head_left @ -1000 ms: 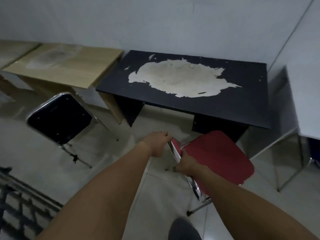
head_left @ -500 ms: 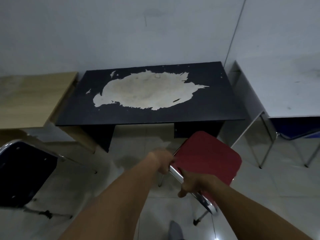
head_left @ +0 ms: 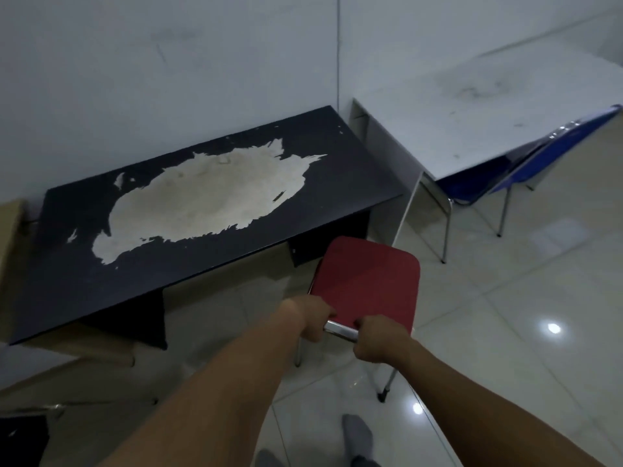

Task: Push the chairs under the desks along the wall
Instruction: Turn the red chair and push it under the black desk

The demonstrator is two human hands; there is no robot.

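A red chair (head_left: 367, 281) with a chrome frame stands in front of the right end of a black desk (head_left: 347, 183) whose top is worn to a large pale patch. Its seat's far edge is near the desk's front edge. My left hand (head_left: 312, 316) and my right hand (head_left: 374, 338) both grip the chrome top rail of the chair's back, side by side. A blue chair (head_left: 539, 156) is tucked under a white desk (head_left: 472, 109) at the right.
A wooden desk (head_left: 10, 230) shows at the left edge, and part of a black chair (head_left: 20, 439) sits at the bottom left. The wall runs behind the desks. Glossy tiled floor spreads to the right. My socked feet (head_left: 357, 436) are below.
The view has swung right, so the black chair and wooden desk slid nearly out of sight. The red chair turned to face the black desk and moved nearer to it; both hands kept their grip.
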